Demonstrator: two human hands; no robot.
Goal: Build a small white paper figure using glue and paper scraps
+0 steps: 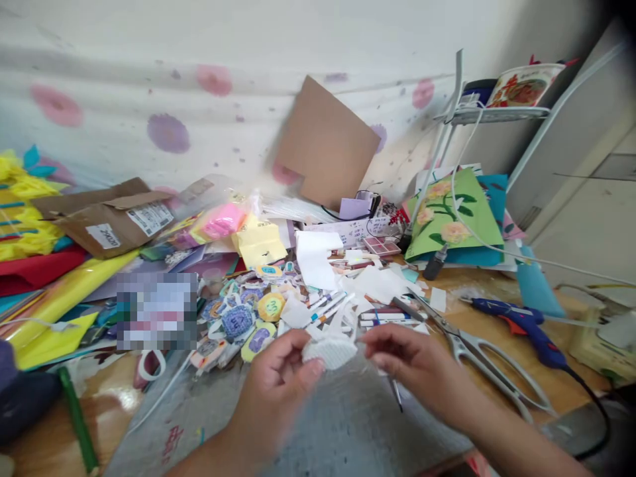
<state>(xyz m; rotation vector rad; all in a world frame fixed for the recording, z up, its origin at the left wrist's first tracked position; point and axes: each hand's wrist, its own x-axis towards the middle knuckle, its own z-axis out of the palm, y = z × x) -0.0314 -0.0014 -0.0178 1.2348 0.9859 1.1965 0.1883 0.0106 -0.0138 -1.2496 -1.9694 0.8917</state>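
Piece: a small white ribbed oval piece (pixel 332 352), held up over the grey flat mat with red print (pixel 338 430); clock bearings below are read from this piece.
Left hand: bare left hand (pixel 278 384) at 8 o'clock; thumb and fingers clamped on the piece's near-left edge.
Right hand: bare right hand (pixel 422 368) at 3 o'clock, fingers curled, tips just beside the piece; blurred, so cannot tell whether they grip or touch anything.
Cutouts: blue patterned paper cutout (pixel 237 321) and yellow rounded paper cutout (pixel 271 307) at 10 o'clock, in a heap of others.
Markers: white-barrelled markers (pixel 392 323), near, at 2 o'clock.
Tools: large silver metal scissors (pixel 489 364) at 3 o'clock; blue glue gun with red trigger (pixel 539 331) beyond them.
Backdrop: brown cardboard sheet (pixel 328 142) at 12, tilted; brown cardboard box (pixel 104 218) at 10, well apart.
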